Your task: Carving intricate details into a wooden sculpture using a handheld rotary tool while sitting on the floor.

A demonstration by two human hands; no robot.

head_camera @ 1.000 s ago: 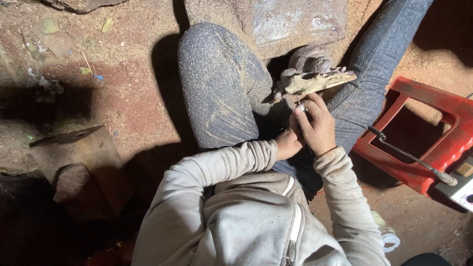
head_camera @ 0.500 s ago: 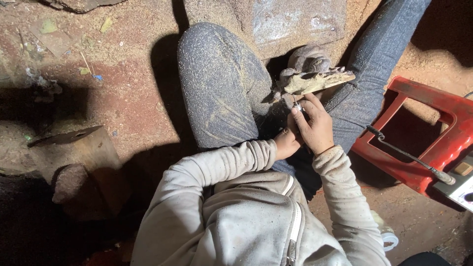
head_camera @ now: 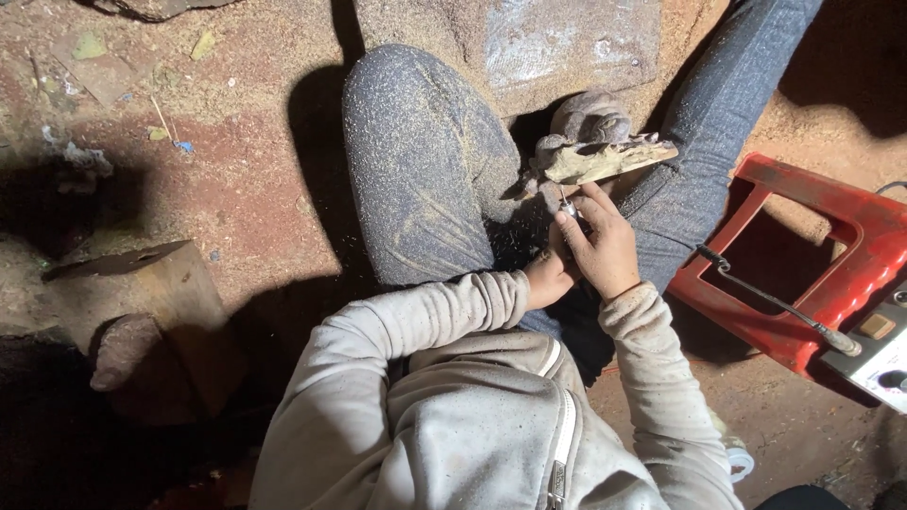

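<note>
The right hand (head_camera: 605, 247) pinched a small metal tool (head_camera: 567, 204) against the carved wood piece (head_camera: 605, 161) propped between the knees; the left hand (head_camera: 546, 280), mostly hidden, pressed beside it, grip unclear.

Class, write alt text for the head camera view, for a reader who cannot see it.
A seated person's right hand presses a small tool to a pale carved wood piece on their lap, the left hand beside it. Sawdust coats their jeans; a red frame lies to the right.

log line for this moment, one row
right hand: grips small tool on carved wood piece | left hand: against right hand | wood piece: propped between knees | red frame: beside leg
</note>
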